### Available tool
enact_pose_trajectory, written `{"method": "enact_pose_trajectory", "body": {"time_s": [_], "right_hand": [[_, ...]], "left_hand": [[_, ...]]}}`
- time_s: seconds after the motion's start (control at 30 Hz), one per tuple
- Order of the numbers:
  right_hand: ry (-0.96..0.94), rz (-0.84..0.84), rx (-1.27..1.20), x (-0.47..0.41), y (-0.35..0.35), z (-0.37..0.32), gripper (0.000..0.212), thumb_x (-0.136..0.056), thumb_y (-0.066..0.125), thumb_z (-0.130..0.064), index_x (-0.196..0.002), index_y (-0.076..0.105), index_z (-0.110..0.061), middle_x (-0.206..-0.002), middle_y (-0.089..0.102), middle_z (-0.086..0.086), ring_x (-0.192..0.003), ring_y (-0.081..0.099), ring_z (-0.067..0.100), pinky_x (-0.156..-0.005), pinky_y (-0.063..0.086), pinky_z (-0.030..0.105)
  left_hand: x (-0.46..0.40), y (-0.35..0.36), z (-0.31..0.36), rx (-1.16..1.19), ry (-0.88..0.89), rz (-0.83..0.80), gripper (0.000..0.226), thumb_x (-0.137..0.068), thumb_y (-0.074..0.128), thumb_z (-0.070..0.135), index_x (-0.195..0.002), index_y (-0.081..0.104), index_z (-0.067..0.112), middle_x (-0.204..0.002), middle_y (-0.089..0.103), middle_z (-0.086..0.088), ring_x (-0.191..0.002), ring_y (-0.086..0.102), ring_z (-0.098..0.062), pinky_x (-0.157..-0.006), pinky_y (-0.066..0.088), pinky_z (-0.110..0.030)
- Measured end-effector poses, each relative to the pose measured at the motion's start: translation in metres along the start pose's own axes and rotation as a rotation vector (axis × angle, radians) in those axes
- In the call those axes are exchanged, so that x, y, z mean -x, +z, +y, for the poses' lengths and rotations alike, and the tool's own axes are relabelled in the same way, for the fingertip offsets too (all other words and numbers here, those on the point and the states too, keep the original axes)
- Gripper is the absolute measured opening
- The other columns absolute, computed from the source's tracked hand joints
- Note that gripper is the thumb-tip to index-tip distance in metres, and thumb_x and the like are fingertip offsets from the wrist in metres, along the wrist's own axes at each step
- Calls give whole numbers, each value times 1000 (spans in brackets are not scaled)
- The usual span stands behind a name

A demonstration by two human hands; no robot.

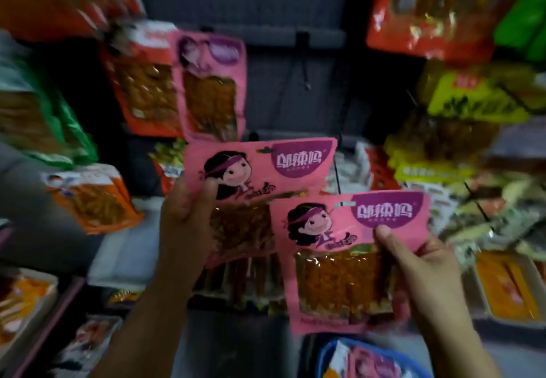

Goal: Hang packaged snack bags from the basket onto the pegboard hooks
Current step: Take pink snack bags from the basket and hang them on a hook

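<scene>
My left hand [184, 218] grips a pink snack bag [254, 177] by its left edge, thumb on the front; more bags seem stacked behind it. My right hand [425, 271] pinches a second, matching pink bag [351, 259] at its right edge, lower and nearer to me. Both bags are upright with a cartoon girl and a purple label. Another pink bag of the same kind [211, 85] hangs on the grey pegboard [295, 106] at upper left. A bare black hook [302, 61] sticks out of the board above my hands. The blue basket [328, 357] shows at the bottom edge with a pink bag inside.
Orange bags [141, 82] hang left of the pink one, and another orange bag [94, 200] lower left. Red [431, 8], green and yellow bags [472, 97] crowd the right side. Trays of snacks [508, 289] lie at lower right and lower left.
</scene>
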State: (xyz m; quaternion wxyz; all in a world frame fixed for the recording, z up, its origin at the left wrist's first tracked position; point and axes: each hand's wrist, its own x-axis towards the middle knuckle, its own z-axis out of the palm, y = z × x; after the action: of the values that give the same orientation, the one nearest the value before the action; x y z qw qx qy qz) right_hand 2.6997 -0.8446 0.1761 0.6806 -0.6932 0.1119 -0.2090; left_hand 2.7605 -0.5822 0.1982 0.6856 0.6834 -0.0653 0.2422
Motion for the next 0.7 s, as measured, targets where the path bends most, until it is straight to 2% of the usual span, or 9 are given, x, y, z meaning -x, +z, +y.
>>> {"method": "enact_pose_trajectory", "body": {"time_s": [0.07, 0.13, 0.2, 0.27, 0.33, 0.4, 0.53, 0.7], "right_hand": [[-59, -71, -6, -9, 36, -25, 11, -70, 71, -27, -64, 71, -18, -56, 69, -13, -46, 55, -6, -43, 41, 8], [-106, -101, -39, -17, 69, -43, 13, -66, 70, -32, -67, 73, -20, -60, 71, -12, -48, 59, -5, -45, 43, 8], [-145, -139, -67, -24, 100, -57, 12, -64, 70, -34, -73, 76, -29, -68, 74, -11, -56, 65, -3, -51, 47, 8], [-150, -166, -84, -32, 128, -64, 14, -64, 72, -34, -75, 77, -29, -72, 76, -7, -62, 69, 2, -53, 50, 12], [-142, -168, -72, -41, 153, -66, 19, -63, 73, -34, -72, 75, -18, -72, 76, -2, -62, 69, 5, -52, 51, 14], [-127, -177, -50, -49, 174, -65, 22, -64, 74, -35, -70, 74, -14, -70, 75, 0, -60, 68, 8, -52, 52, 16], [-78, -243, -47, -57, 201, -58, 12, -65, 73, -32, -70, 76, -22, -69, 75, -1, -58, 68, 6, -50, 49, 14], [-33, -260, -25, -55, 220, -40, 14, -64, 73, -37, -75, 76, -28, -70, 75, 0, -59, 69, 9, -50, 48, 15]], "left_hand": [[-28, -21, 18, 20, 97, 43, 19, -88, 53, 40, -102, 65, 40, -94, 72, 14, -86, 68, -14, -70, 53, -21], [-56, -40, 28, 69, 116, 88, 19, -87, 55, 39, -101, 67, 38, -96, 72, 9, -92, 68, -16, -76, 53, -28], [-82, -56, 33, 103, 125, 109, 17, -88, 56, 34, -98, 69, 36, -94, 73, 9, -90, 69, -12, -74, 53, -26], [-103, -68, 34, 151, 91, 101, 16, -87, 57, 31, -97, 70, 35, -94, 74, 5, -88, 70, -15, -73, 55, -29], [-122, -75, 33, 200, 39, 79, 16, -86, 58, 32, -97, 70, 34, -96, 75, 0, -89, 71, -22, -75, 56, -38], [-136, -79, 29, 247, -8, 34, 15, -88, 58, 28, -97, 70, 33, -96, 75, -3, -86, 72, -23, -71, 57, -38], [-154, -78, 18, 297, -117, -64, 18, -92, 56, 20, -94, 71, 30, -92, 75, -7, -77, 73, -23, -62, 57, -31], [-156, -79, -5, 250, -225, -11, 18, -91, 57, 22, -87, 72, 32, -87, 75, -6, -81, 72, -27, -70, 58, -41]]}}
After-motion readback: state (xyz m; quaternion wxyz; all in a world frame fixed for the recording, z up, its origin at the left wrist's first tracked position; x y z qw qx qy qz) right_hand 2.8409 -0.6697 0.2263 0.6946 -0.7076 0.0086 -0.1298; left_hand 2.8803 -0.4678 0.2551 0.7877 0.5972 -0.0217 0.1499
